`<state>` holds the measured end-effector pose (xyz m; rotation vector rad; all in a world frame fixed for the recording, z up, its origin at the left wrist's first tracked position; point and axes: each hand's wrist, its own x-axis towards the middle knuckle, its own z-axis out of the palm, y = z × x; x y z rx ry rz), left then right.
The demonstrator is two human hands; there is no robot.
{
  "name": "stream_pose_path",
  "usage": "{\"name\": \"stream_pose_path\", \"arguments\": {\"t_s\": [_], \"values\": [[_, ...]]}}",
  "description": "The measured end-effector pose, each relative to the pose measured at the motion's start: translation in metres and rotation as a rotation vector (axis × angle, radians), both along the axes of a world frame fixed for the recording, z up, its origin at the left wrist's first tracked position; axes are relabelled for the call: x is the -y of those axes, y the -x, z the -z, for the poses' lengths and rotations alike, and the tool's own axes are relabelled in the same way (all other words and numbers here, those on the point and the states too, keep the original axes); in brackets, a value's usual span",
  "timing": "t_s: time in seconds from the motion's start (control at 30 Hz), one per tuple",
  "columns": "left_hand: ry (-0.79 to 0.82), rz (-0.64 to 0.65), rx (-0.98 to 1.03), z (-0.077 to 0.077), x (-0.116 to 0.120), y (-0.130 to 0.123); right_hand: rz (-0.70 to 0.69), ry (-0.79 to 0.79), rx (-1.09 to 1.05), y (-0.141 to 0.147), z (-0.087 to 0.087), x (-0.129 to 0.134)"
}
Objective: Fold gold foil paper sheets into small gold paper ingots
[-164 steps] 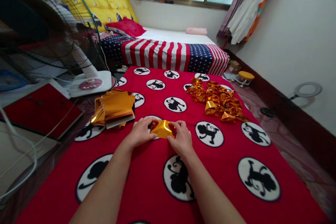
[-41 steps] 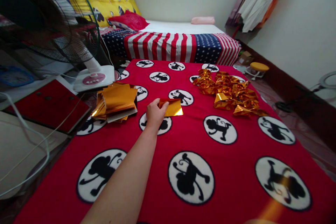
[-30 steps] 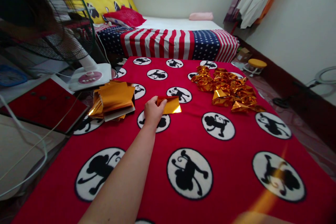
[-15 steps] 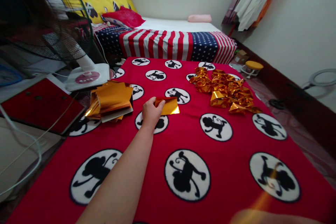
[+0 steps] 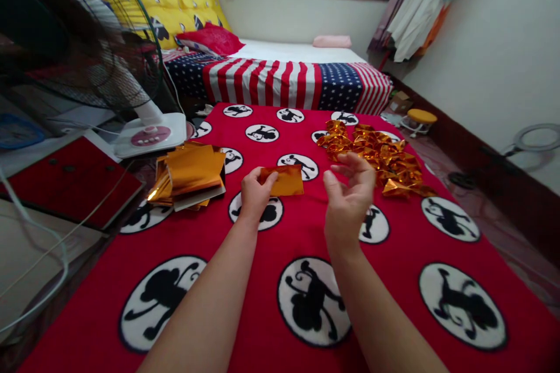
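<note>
A shiny gold foil sheet [image 5: 287,180] is pinched at its left end between the thumb and fingers of my left hand [image 5: 256,191], over the red cloth [image 5: 245,315] with monkey circles. To the right of the sheet, my right hand [image 5: 350,198] is raised with its fingers apart and curved, holding nothing. Just beyond it lies a heap of crumpled or folded gold foil pieces [image 5: 396,164]. On the left side of the cloth sits an uneven stack of flat gold sheets [image 5: 196,170].
An electric fan [image 5: 151,133] stands at the left beside a red panel [image 5: 70,178]. Behind the cloth is a bed [image 5: 280,78] with a striped and starred cover. A yellow stool [image 5: 422,116] and a ring-shaped object [image 5: 538,137] are at the right.
My right hand has come up from the bottom right edge to beside the foil sheet. My left hand still pinches the sheet, which looks flatter and less glaring. The view has tilted slightly upward.
</note>
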<state>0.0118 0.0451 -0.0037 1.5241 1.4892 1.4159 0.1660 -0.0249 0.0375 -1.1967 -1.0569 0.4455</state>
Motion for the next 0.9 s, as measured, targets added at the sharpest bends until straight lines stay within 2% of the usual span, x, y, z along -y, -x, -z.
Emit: {"name": "stream_pose_path", "arguments": {"t_s": [0.07,0.13,0.2,0.33,0.43,0.6,0.9], "values": [[-0.007,0.043,0.104,0.0,0.0,-0.001,0.026,0.081,-0.08,0.002,0.015,-0.008],[-0.005,0.087,0.184,-0.001,0.0,-0.003,-0.003,0.175,-0.172,0.004,0.029,-0.017],[0.019,0.153,0.239,-0.001,0.001,-0.005,-0.055,0.145,-0.227,0.004,0.038,-0.023],[0.087,0.317,0.291,-0.004,0.006,-0.008,-0.215,0.158,-0.331,0.001,0.037,-0.027],[0.083,0.356,0.274,-0.007,0.009,-0.009,-0.27,0.195,-0.359,-0.003,0.033,-0.026],[0.036,0.277,0.22,-0.009,0.01,-0.009,-0.237,0.199,-0.376,-0.004,0.032,-0.024],[-0.051,0.044,-0.05,-0.011,0.015,-0.01,-0.246,0.192,-0.385,0.002,0.032,-0.022]]}}
